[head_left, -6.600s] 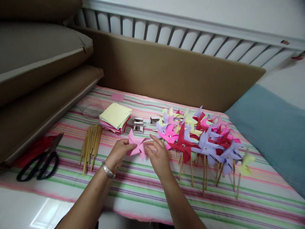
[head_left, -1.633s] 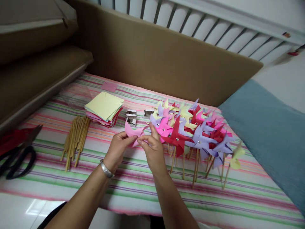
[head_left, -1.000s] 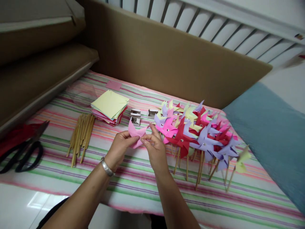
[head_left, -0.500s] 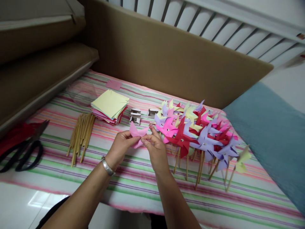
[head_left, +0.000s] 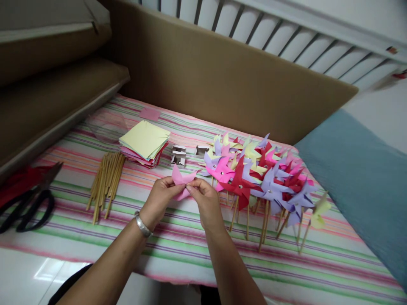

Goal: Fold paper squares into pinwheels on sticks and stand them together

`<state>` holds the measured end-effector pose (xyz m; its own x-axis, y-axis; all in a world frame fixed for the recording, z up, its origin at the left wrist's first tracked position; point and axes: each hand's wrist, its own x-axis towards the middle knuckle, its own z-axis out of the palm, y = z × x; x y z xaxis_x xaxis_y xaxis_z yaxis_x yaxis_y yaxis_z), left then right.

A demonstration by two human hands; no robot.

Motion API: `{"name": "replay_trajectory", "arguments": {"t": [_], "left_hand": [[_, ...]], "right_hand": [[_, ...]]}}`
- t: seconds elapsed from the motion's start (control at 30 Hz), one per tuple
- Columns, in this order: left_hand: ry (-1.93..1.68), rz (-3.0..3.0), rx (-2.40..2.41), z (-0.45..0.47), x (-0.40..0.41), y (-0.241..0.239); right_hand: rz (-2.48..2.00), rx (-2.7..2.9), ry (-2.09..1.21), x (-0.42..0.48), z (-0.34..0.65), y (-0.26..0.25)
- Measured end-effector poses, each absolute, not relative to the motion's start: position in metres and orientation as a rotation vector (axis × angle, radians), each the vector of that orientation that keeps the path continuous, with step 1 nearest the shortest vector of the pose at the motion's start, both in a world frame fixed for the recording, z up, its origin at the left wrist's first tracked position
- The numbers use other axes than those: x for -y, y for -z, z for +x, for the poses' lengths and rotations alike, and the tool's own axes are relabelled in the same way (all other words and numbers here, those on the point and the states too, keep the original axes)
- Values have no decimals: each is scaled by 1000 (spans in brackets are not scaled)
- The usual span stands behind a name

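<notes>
While my 2 thumbs met nose to nose, the pink paper (head_left: 182, 179) was right there between them, held up off the striped cloth (head_left: 178, 254) with its points fanned outward. My left hand (head_left: 160, 195) had it clamped, thumb on top, fingers tucked under and mostly lost behind the sheet. Over on the other side, my right hand (head_left: 205, 199) was pinching too, thumb and fingertips closed on the right part of the paper. And the middle of it? Covered by those thumbs, so I couldn't tell what sat there!

Just beyond were the small open boxes (head_left: 178, 159), their contents too tiny to make out. To the left of them, a stack of paper squares (head_left: 144, 140), yellow on top, lower colours showing only as edges. Nearer me, a bundle of sticks (head_left: 106, 182), some hidden beneath others. Further left, black-handled scissors (head_left: 28, 207) lay partly over something red (head_left: 19, 184), both cut off by the left edge.

Off to my right, what a crowd: pinwheels (head_left: 254, 173) in red, purple, pink and yellow, overlapping so thickly I couldn't count them, the back stems out of sight. At the near right end, 1 yellow pinwheel (head_left: 320, 211) was a blur.
</notes>
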<state>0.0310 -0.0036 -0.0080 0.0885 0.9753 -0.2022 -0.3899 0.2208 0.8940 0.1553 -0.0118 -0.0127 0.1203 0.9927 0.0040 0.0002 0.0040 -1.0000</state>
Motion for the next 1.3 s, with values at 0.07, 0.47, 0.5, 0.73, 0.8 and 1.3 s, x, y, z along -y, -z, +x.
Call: {"name": "replay_trajectory", "arguments": {"t": [0.07,0.47,0.5,0.73,0.8,1.3], "left_hand": [[-1172,756,-969,33,5,9],[-1141,635,-901,34,6,13],[-1131,626,-885,33,6,13],[-1110,589,-854,30,8,13],[-1118,586,-847,30,8,13],[-1162,609,-825,32,7,12]], "right_hand": [[-1272,1103,-1125,11,156,14],[-1314,1090,-1092,9,158,21],[-1313,1095,-1084,9,159,22],[-1277,1048,-1150,10,160,23],[-1265,1060,-1158,11,161,22],[-1277,1095,-1146,10,161,24]]}}
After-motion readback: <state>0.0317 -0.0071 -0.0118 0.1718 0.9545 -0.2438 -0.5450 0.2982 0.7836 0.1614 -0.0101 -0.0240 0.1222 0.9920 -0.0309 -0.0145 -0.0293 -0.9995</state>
